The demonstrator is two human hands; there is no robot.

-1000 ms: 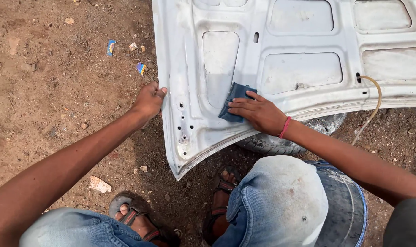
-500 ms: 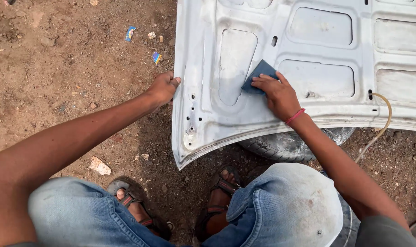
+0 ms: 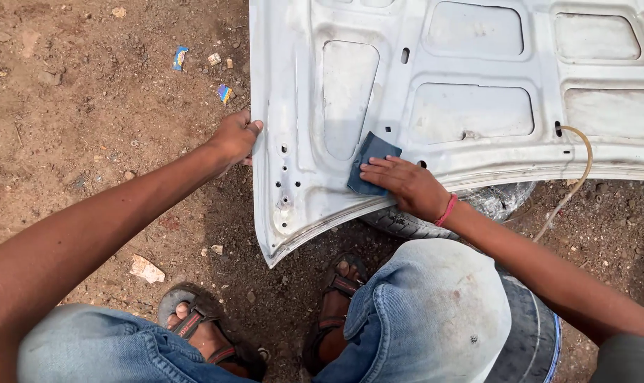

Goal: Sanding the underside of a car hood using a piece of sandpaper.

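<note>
White metal panel (image 3: 471, 85) lies over brown dirt (image 3: 88, 128).

A dark blue sanding sheet (image 3: 373, 162) lies on the dull white car panel (image 3: 471, 85) over reddish-brown dirt (image 3: 88, 142).

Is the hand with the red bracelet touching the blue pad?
Touching. The head view shows the right hand with its fingers lying flat on the blue pad, pressing it against the white panel.
</note>
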